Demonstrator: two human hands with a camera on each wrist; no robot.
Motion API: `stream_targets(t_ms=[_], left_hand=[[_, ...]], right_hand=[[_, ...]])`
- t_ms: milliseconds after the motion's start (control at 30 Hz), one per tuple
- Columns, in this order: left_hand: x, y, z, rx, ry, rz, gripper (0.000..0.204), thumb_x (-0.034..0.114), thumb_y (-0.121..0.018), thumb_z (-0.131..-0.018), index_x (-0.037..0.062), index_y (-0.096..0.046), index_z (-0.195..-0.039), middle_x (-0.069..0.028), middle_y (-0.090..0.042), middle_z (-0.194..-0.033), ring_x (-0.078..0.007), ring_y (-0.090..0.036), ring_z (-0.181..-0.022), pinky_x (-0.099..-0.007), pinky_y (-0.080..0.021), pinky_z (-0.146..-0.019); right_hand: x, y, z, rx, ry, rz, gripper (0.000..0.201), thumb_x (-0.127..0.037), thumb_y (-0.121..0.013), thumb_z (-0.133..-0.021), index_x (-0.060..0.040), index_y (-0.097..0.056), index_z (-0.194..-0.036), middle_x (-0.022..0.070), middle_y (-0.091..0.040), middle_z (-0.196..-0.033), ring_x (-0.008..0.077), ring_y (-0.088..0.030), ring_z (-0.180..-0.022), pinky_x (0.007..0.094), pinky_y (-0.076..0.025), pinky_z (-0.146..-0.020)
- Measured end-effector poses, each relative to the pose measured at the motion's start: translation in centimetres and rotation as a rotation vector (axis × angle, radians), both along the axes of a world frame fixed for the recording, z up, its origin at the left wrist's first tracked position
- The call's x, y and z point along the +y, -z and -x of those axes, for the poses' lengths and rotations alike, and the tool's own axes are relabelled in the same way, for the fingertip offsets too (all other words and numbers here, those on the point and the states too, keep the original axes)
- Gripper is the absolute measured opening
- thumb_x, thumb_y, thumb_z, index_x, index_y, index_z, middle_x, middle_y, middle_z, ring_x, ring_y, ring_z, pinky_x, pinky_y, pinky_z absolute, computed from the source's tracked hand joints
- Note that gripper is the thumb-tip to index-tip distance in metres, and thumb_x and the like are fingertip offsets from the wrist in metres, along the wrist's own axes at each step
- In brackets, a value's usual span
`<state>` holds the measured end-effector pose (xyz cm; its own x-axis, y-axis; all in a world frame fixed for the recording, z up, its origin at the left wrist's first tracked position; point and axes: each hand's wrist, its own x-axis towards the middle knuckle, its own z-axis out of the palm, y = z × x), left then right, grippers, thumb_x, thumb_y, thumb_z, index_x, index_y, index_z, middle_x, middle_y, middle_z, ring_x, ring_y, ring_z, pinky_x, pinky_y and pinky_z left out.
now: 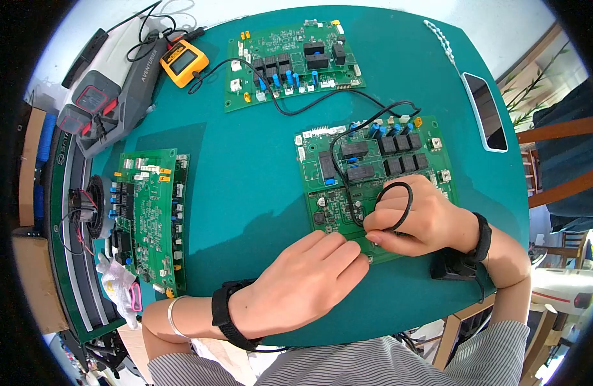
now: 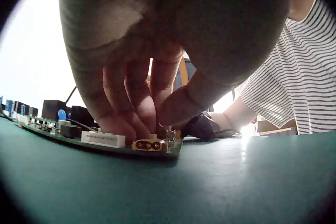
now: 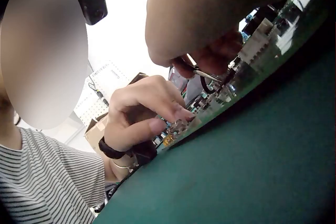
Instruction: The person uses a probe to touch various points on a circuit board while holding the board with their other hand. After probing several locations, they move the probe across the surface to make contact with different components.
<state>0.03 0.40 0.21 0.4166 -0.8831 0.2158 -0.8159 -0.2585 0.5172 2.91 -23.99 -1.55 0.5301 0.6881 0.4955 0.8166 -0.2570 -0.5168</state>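
Note:
A green circuit board [image 1: 380,161] with black relays and blue capacitors lies in front of me. My right hand [image 1: 415,219] is over its lower right part, fingers curled around a metal-tipped probe [image 3: 198,73]. A black cable [image 1: 338,161] loops over this hand and runs back across the board. At the board's near edge is my left hand [image 1: 303,276], fingers bent down. Its thumb and fingertips pinch at the board's corner beside a yellow connector [image 2: 149,145] and a white connector [image 2: 103,139]. Most of the probe is hidden within the right hand.
A second board [image 1: 290,67] lies at the back, another [image 1: 155,219] at the left. A yellow meter [image 1: 184,62] sits back left near a grey machine [image 1: 110,96]. A phone [image 1: 484,112] rests at the right. Beneath the right wrist is a black box [image 1: 452,265].

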Motion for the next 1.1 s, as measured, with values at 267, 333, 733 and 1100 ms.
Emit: stream_targets(t_ms=[267, 333, 733, 1100], left_hand=[[-0.06, 0.05, 0.05, -0.009, -0.005, 0.002, 0.038, 0.002, -0.072, -0.070, -0.0030, -0.067, -0.107, -0.0100, -0.058, -0.095, -0.0269, -0.058, -0.084, -0.0380, -0.049, -0.070], [-0.06, 0.05, 0.02, -0.010, -0.004, 0.001, 0.039, 0.002, -0.072, -0.070, -0.0029, -0.067, -0.107, -0.0099, -0.058, -0.094, -0.0269, -0.058, -0.084, -0.0379, -0.049, -0.070], [-0.12, 0.23, 0.00, -0.031, 0.006, -0.014, 0.039, 0.002, -0.072, -0.069, -0.0021, -0.067, -0.107, -0.0083, -0.055, -0.093, -0.0258, -0.057, -0.083, -0.0370, -0.048, -0.069], [-0.10, 0.19, -0.07, -0.021, 0.008, -0.027, 0.038, 0.002, -0.073, -0.069, -0.0013, -0.068, -0.107, -0.0078, -0.055, -0.093, -0.0249, -0.057, -0.083, -0.0368, -0.047, -0.069]], right_hand=[[-0.05, 0.03, 0.02, 0.004, 0.005, 0.011, 0.014, -0.013, -0.075, -0.086, -0.0075, -0.062, -0.085, 0.0050, -0.056, -0.066, 0.0263, -0.056, -0.057, 0.0395, -0.042, -0.052], [-0.05, -0.06, 0.02, 0.022, 0.007, 0.020, 0.014, -0.014, -0.075, -0.086, -0.0074, -0.062, -0.086, 0.0053, -0.057, -0.067, 0.0266, -0.057, -0.058, 0.0398, -0.042, -0.052], [-0.03, 0.00, 0.09, 0.054, 0.030, 0.021, 0.014, -0.015, -0.074, -0.087, -0.0079, -0.063, -0.089, 0.0060, -0.058, -0.068, 0.0282, -0.059, -0.059, 0.0410, -0.042, -0.053], [0.02, -0.01, 0.07, 0.036, 0.024, 0.022, 0.014, -0.015, -0.074, -0.087, -0.0079, -0.062, -0.088, 0.0057, -0.058, -0.067, 0.0279, -0.058, -0.058, 0.0410, -0.042, -0.052]])
